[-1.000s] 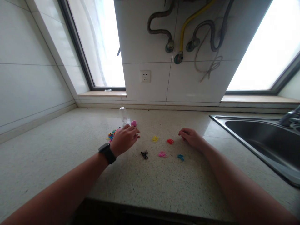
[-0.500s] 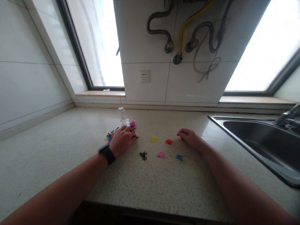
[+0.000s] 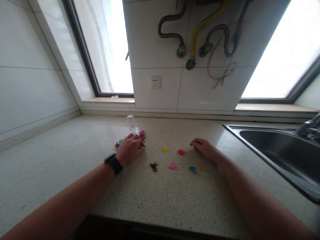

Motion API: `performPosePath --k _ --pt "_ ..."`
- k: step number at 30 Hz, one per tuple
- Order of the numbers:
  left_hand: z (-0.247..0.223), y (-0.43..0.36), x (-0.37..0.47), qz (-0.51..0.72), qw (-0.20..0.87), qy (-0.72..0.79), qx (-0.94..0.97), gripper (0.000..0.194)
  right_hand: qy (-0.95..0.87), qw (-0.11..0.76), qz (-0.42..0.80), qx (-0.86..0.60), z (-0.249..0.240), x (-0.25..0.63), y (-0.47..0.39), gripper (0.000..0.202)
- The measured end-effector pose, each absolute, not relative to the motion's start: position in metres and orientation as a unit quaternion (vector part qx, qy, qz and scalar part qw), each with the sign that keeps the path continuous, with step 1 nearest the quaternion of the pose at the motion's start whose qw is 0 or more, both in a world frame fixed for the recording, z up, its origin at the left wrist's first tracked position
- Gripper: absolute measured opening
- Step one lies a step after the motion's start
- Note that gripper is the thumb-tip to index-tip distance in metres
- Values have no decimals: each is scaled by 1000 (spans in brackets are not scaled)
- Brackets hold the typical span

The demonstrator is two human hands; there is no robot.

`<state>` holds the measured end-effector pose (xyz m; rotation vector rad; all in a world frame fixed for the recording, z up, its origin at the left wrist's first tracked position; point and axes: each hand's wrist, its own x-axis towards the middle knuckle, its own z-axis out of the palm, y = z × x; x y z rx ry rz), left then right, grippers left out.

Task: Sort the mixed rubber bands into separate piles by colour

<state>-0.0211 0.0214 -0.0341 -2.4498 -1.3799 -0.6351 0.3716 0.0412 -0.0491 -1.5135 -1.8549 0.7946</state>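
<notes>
Head view: the pink cluster (image 3: 172, 166) lay separate, apparently to keep colours apart, left hand (image 3: 129, 147) covering the pile (image 3: 117, 145) at its ten o'clock, right hand (image 3: 203, 147) at two, both hands' fingers' grip indiscernible.

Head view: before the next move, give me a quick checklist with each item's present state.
1. Left hand at the mixed multicoloured pile: ok.
2. Whole mixed pile visible: not ok, the left hand hides part of it.
3. Left hand gripping a piece: cannot tell, too small and partly hidden.
4. Right hand off the red cluster: ok, there is a gap.
5. Yellow cluster, black cluster, pink cluster, blue cluster and red cluster all separate: ok.
6. Clear container free of the left hand: cannot tell, they overlap in view.
</notes>
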Motion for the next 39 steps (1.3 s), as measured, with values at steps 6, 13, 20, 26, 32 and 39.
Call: performPosePath --k 6,13,20,26,32,39 --pt "-34 22 -22 -219 127 -472 -844 10 -697 300 310 -573 -49 372 41 31" --pt "-35 22 -19 -224 118 -472 -845 16 -702 297 303 -573 -50 373 43 30" --pt "-37 21 -18 -219 99 -451 -859 19 -701 300 302 -572 -50 373 43 30" --pt "-37 24 -20 -219 90 -447 -863 17 -696 302 311 -572 -48 370 40 28" --pt "-39 27 -22 -219 83 -446 -864 16 -700 299 308 -570 -50 373 42 28" --pt "-35 25 -23 -209 74 -427 -877 15 -696 298 311 -574 -47 371 41 28"
